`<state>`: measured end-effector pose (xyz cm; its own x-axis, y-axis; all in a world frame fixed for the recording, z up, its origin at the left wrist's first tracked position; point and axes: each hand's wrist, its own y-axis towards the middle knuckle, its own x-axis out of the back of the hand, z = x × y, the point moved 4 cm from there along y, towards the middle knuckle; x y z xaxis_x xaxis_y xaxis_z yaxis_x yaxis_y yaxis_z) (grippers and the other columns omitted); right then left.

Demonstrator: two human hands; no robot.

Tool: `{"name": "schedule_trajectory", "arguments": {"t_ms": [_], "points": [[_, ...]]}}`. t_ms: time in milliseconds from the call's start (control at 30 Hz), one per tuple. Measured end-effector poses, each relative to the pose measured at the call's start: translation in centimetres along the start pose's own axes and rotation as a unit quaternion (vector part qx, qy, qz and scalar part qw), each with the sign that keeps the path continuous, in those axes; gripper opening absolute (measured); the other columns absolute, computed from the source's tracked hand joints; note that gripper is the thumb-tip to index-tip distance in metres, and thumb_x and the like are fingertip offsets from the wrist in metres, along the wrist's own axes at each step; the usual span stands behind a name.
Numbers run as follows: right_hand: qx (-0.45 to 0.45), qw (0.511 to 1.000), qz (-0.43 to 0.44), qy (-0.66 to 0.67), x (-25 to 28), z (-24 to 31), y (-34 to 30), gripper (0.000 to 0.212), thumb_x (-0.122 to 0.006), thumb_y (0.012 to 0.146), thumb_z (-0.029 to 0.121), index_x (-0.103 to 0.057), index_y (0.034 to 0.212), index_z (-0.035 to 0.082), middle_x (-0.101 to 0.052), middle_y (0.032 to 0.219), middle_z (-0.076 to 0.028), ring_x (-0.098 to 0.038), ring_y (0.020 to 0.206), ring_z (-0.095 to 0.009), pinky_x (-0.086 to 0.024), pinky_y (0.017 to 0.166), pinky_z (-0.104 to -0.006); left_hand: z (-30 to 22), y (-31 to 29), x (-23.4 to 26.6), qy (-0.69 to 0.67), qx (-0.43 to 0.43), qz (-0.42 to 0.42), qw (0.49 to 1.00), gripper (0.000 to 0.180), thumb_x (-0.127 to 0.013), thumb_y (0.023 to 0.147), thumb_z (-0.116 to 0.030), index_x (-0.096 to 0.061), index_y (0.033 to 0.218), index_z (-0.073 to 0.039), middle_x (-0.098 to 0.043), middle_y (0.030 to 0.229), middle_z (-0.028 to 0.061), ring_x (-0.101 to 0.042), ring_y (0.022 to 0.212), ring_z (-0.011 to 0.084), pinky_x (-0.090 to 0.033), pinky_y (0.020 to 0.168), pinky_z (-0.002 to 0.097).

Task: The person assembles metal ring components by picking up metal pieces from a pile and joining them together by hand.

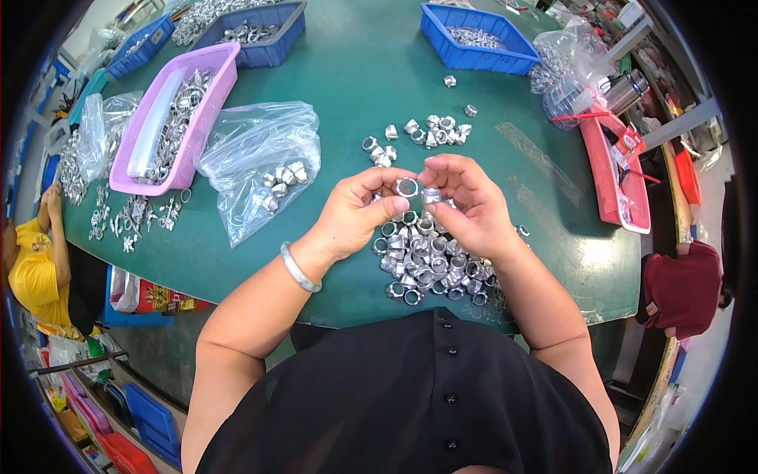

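My left hand (pixel 345 212) pinches a silver metal ring (pixel 407 187) with a notched edge between thumb and fingers, its opening facing up. Close beside it, my right hand (pixel 476 207) grips a second silver ring (pixel 430 195) by thumb and fingertips, seen from its side. Both hands are above a heap of similar silver rings (pixel 426 265) on the green tabletop. Beyond my fingers lie smaller groups of rings (pixel 438 132), and a few lie apart from them.
To the left, a clear plastic bag (pixel 257 142) has several rings on it, next to a pink basket (pixel 219 79) of metal parts. Blue trays (pixel 288 39) (pixel 513 59) stand at the back. A red basket (pixel 596 170) sits right. People (pixel 35 265) (pixel 687 288) are at both sides.
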<state>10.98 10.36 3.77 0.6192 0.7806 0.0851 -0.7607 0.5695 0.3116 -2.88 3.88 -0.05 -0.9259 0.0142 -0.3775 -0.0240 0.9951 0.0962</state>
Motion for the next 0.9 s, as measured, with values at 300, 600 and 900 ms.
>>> {"name": "schedule_trajectory", "arguments": {"t_ms": [300,600,900], "points": [[0.009,0.999,-0.006,-0.035,0.0,0.2,0.0,0.04,-0.056,0.078,-0.008,-0.048,0.116,0.001,-0.053,0.103,-0.006,-0.053,0.096,-0.013,-0.046,0.078,-0.0256,0.4,0.0,0.5,-0.128,0.056,0.036,0.99,0.03,-0.057,0.086,-0.014,-0.054,0.115,-0.004,-0.058,0.092,0.0029,-0.046,0.068,0.0064,-0.035,0.056,0.0187],[0.02,0.997,-0.015,-0.074,0.1,0.3,0.0,0.034,-0.057,0.075,-0.007,-0.054,0.108,0.001,-0.056,0.095,-0.006,-0.054,0.083,-0.012,-0.045,0.069,-0.0243,0.2,0.0,0.3,-0.129,0.056,0.042,0.989,0.029,-0.058,0.086,-0.013,-0.054,0.113,-0.004,-0.057,0.089,0.0026,-0.045,0.066,0.0068,-0.036,0.056,0.0193],[0.052,0.987,0.004,-0.15,-0.2,1.3,0.3,0.029,-0.057,0.072,-0.008,-0.059,0.1,0.0,-0.056,0.092,-0.006,-0.053,0.075,-0.013,-0.044,0.063,-0.0246,0.0,-0.1,0.1,-0.012,0.004,0.025,1.0,0.03,-0.061,0.082,-0.007,-0.055,0.111,-0.004,-0.056,0.089,-0.0002,-0.046,0.068,0.0047,-0.038,0.057,0.0192]]}}
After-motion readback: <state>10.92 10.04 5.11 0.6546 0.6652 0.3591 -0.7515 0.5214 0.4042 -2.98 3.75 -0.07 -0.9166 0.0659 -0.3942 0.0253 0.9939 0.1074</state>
